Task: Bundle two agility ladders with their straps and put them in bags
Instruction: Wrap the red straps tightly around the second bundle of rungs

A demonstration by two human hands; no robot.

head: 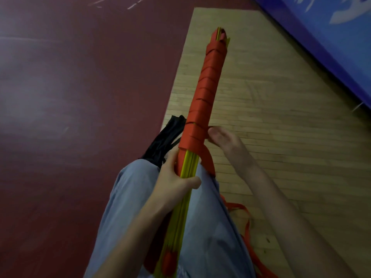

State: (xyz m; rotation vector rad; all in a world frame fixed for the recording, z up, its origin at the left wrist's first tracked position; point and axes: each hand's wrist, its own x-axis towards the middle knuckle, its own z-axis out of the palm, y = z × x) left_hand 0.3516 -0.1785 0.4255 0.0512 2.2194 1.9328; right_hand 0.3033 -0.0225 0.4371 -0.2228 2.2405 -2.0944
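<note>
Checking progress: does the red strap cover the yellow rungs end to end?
No, the red strap wraps only the far part; bare yellow rungs show near the left hand.

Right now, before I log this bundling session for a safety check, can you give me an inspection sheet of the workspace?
Surface: wood strip floor beside a dark red floor area.
Job's things: yellow ladder rungs bundled, red strap spiralled round their far part; loose strap tail lying on the floor; black bag on the floor behind the bundle.
Clutter: nothing seen.
Hands: left hand grips the rungs; right hand has fingertips at the wrap's edge, pinch unclear.
Cables: nothing seen.
Surroundings: blue panel at far right; light blue trouser leg under the bundle.
</note>
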